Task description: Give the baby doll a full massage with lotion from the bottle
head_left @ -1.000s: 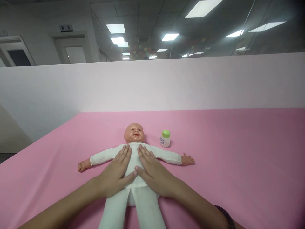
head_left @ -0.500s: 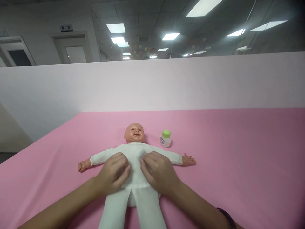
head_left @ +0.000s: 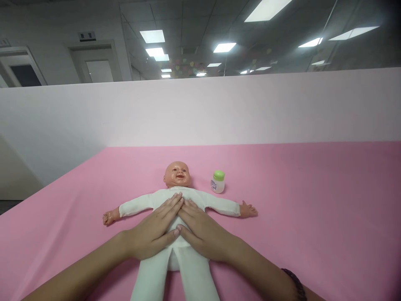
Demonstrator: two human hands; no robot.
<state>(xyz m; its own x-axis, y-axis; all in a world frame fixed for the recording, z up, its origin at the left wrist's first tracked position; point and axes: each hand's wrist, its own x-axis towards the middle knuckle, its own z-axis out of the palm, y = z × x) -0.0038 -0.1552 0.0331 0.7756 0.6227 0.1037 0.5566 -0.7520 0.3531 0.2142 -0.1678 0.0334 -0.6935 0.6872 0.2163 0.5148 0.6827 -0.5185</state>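
Your work surface is the pink covering (head_left: 313, 209), which extends back to the base of a white panel (head_left: 200, 110). Above the panel's top edge, you see a ceiling with lit fixtures (head_left: 224, 47) and, at the upper left, a door (head_left: 99, 67).

The doll (head_left: 176, 243), in a white cloth suit, lies face up on the pink covering, directly in front of you. Its head points toward the panel, its arms are spread to both sides, and its legs run toward you.

Your left hand (head_left: 156, 230) and right hand (head_left: 203, 230) lie flat on the doll's torso, fingers extended and angled inward. Neither grip is closed around anything. The fingertips and thumbs meet near the midline; contact pressure cannot be determined from this angle.

A dark band (head_left: 294, 282) encircles your right forearm. The jar (head_left: 217, 184) stands upright beside the doll's head, on your right, with its green lid (head_left: 218, 174) fitted.
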